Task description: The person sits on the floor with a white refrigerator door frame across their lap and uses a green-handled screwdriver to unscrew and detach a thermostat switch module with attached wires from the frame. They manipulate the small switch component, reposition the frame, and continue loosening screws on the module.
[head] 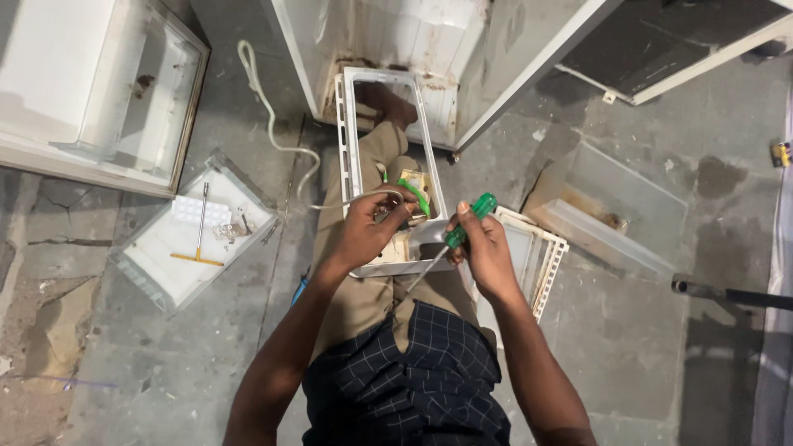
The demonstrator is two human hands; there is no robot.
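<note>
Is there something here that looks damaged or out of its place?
Yes. The white appliance cabinet shows brown rust stains along its lower edge. A clear drawer and a tray lie loose on the cracked floor, and a white cord trails across it.

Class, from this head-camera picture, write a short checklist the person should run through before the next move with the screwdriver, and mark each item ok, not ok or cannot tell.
1. Right hand grips the green-handled screwdriver firmly: ok.
2. Left hand steadies the small part on the lap: ok.
3. Screwdriver tip seated on a screw: cannot tell, tip hidden.
4. White frame rests steady across the leg: ok.
5. White cord unplugged: cannot tell, its end is out of view.
6. Loose screws kept in the tray: cannot tell, too small.
</note>
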